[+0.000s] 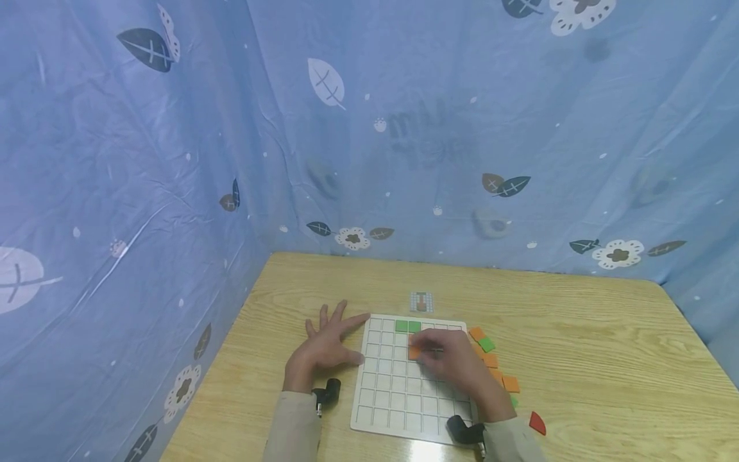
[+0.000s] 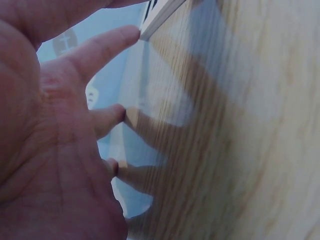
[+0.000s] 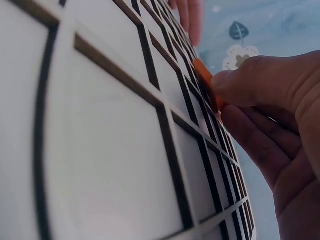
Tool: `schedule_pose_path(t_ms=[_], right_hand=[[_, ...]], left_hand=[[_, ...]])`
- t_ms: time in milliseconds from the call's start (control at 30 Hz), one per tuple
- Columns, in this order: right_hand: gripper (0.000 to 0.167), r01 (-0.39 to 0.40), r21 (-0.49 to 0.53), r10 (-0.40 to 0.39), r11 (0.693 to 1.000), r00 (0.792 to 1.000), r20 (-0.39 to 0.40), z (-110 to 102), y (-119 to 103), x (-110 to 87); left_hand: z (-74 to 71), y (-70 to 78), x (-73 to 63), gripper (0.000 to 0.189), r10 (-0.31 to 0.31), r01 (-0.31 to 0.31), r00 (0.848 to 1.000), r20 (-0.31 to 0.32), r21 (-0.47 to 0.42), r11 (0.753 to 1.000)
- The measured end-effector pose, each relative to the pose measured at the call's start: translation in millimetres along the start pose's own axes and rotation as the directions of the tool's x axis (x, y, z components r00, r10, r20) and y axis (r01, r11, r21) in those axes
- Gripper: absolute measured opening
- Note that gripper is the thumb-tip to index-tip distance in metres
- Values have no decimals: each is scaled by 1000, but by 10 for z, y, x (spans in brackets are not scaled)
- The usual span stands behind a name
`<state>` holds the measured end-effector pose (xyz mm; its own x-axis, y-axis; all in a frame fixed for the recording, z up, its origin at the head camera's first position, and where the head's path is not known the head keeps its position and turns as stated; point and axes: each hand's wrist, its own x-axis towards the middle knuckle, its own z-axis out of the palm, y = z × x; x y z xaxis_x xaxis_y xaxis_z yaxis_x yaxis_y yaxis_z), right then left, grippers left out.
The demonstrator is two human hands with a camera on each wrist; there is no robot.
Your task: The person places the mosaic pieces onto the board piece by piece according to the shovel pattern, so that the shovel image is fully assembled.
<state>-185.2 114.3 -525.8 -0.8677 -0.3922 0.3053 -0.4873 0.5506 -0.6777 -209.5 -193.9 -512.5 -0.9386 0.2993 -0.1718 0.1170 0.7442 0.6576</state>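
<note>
A white board (image 1: 382,402) with a raised square grid lies on the table. Two green square tiles (image 1: 401,326) sit side by side in its top row, and orange shows in the cells below them. My right hand (image 1: 458,364) is over the board's middle, pinching an orange square tile (image 3: 204,77) between thumb and fingers at the grid; the fingers partly cover it. At the board's left side, my left hand (image 1: 324,346) is spread, with thumb and index finger touching the edge. In the left wrist view its other fingers (image 2: 107,120) reach down toward the wood.
Loose orange tiles (image 1: 510,384) and green tiles (image 1: 487,344) lie along the board's right side, some behind my right arm. A red quarter-round piece (image 1: 537,423) lies nearer me. Beyond the board is a small pattern card (image 1: 421,302). Blue patterned curtains (image 1: 439,160) surround the table.
</note>
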Motion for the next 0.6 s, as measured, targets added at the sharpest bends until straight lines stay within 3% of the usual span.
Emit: schedule_pose_path(t_ms=[333,600], right_hand=[[33,62,-57,-63,996,998,-18,35,7,1],[34,65,-90,-68,994,997,-30,49,23,-4]], left_hand=[[-6,5,-1,90,3,-3,1000,1,-18,1000],[-3,-10,5,90,15,-15,1000,6,-25,1000]])
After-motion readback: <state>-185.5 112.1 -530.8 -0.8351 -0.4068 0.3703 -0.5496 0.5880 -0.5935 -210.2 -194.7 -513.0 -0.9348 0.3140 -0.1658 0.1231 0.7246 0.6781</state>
